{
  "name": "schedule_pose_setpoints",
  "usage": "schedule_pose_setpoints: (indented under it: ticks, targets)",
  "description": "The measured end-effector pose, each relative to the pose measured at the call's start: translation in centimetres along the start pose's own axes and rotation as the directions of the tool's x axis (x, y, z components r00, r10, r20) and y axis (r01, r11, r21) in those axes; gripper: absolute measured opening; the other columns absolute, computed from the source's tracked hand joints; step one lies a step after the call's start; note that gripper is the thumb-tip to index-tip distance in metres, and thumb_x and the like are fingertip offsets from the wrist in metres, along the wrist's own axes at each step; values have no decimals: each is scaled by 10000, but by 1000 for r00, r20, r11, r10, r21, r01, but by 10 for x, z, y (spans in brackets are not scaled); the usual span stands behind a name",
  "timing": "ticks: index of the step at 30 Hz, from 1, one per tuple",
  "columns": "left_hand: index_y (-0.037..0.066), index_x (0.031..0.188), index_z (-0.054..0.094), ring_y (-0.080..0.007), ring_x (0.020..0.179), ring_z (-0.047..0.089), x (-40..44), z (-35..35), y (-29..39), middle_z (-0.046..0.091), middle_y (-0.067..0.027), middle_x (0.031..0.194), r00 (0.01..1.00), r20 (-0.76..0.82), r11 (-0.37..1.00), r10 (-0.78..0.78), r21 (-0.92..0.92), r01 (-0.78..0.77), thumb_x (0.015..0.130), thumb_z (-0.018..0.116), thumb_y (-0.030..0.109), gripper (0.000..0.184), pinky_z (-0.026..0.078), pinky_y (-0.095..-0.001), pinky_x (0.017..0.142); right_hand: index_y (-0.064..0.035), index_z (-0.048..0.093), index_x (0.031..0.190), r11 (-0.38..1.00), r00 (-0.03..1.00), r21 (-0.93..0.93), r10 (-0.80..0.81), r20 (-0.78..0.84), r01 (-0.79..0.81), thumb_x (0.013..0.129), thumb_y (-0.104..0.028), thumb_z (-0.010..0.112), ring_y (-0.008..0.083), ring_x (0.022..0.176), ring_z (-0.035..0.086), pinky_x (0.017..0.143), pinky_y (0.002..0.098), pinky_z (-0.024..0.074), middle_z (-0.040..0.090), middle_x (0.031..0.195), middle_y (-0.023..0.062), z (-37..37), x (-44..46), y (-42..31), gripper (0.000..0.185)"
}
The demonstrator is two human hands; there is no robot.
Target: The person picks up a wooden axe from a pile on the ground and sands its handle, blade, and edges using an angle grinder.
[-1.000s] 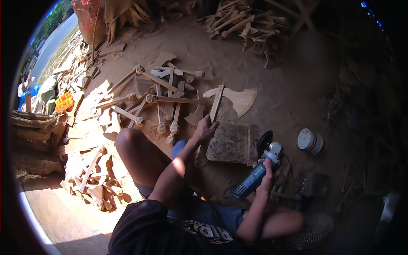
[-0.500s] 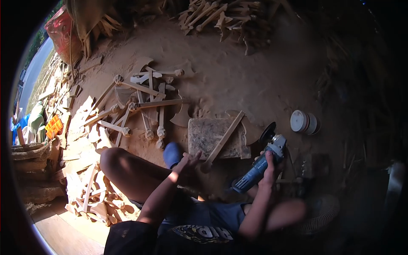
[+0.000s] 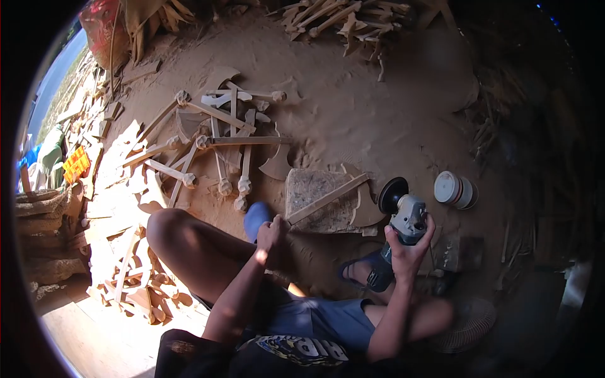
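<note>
My left hand [image 3: 271, 234] is closed round the lower end of a wooden axe-shaped piece [image 3: 329, 198]. Its straight handle slants up to the right over a worn wooden block [image 3: 313, 192], and its curved blade lies at the block's right side. My right hand [image 3: 409, 247] grips an angle grinder [image 3: 409, 220] by its head, with the round black disc [image 3: 393, 195] at the upper left. The disc is apart from the wooden piece. Most of the grinder's body is hidden behind my right hand.
Several wooden axe pieces [image 3: 233, 138] lie in a heap beyond my left knee. More carved pieces [image 3: 340, 19] are piled at the back. A white tub [image 3: 455, 190] lies right of the grinder, and a round fan grille [image 3: 469, 324] is at the lower right.
The wooden piece has come down from beyond the block onto it, and my left hand now holds its lower end. The grinder has turned, and my right hand has shifted to its head.
</note>
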State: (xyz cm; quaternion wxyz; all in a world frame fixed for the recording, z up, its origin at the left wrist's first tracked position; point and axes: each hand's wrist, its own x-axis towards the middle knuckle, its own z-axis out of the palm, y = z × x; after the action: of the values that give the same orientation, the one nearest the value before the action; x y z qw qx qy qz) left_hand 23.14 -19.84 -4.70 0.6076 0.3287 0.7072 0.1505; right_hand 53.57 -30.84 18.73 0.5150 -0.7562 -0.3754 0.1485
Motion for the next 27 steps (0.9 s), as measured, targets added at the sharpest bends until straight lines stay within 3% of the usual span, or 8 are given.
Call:
schedule_pose_setpoints:
  ticks: [2, 4, 7, 9, 10, 13, 18, 27]
  targets:
    - [-60, 1082, 754, -355, 887, 731, 20, -16, -1, 769, -210, 972, 969, -230, 988, -95, -142, 63, 968, 491, 440, 576, 550, -435, 863, -32, 389, 1503, 1000, 992, -24, 23, 124, -21, 770, -209, 912, 261, 1204, 584, 1051, 406, 482, 550, 1347, 161, 15, -2, -31, 918]
    - [-34, 1049, 774, -381, 914, 740, 24, -23, 6, 765, -251, 967, 972, -235, 1000, 26, -6, -28, 940, 500, 411, 534, 550, -443, 868, -44, 409, 1499, 999, 965, -27, 41, 260, -35, 759, -207, 917, 277, 1254, 561, 1094, 421, 451, 543, 1370, 176, 34, -5, -38, 912]
    - [-13, 926, 794, -415, 921, 749, 40, -21, 9, 763, -280, 914, 963, -238, 991, 124, 70, -111, 936, 504, 405, 510, 548, -463, 874, -47, 403, 1519, 989, 888, -51, -105, 448, 142, 759, -147, 896, 295, 1303, 562, 1113, 414, 450, 542, 1419, 191, 73, -16, -23, 912]
    - [-26, 905, 792, -421, 911, 750, 44, -22, 13, 761, -280, 890, 959, -240, 985, 152, 116, -127, 939, 499, 406, 523, 550, -464, 869, -59, 388, 1546, 991, 818, -133, 68, 571, 11, 768, -108, 873, 307, 1301, 585, 1109, 420, 465, 567, 1413, 200, 95, -26, -25, 918]
    - [-33, 894, 788, -425, 905, 750, 39, -22, 19, 758, -282, 880, 948, -267, 980, 171, 142, -137, 940, 500, 402, 524, 551, -466, 867, -101, 383, 1574, 988, 814, -3, -128, 566, 157, 793, -103, 849, 354, 1272, 641, 1071, 435, 503, 619, 1390, 226, 114, -32, -2, 909]
    - [-48, 877, 780, -430, 874, 750, 17, -25, 36, 748, -286, 846, 928, -308, 970, 210, 185, -158, 944, 508, 406, 534, 554, -473, 845, -144, 388, 1587, 975, 712, -207, 88, 697, 82, 816, -112, 832, 425, 1237, 668, 1032, 465, 532, 663, 1350, 248, 138, -39, -8, 890]
    - [-63, 885, 769, -416, 849, 751, 10, -28, 41, 739, -294, 828, 926, -295, 967, 236, 166, -194, 950, 506, 408, 543, 554, -476, 821, -219, 353, 1613, 944, 673, -308, 153, 723, 117, 837, -239, 822, 532, 1162, 645, 982, 571, 539, 681, 1295, 296, 169, -42, -23, 907]
    - [-68, 904, 753, -431, 843, 740, 1, -27, 49, 716, -321, 829, 935, -281, 976, 214, 102, -193, 947, 494, 363, 504, 547, -488, 834, -259, 336, 1625, 895, 657, -387, 157, 737, 221, 836, -288, 822, 548, 1095, 658, 951, 594, 543, 698, 1261, 285, 183, -42, -25, 928]
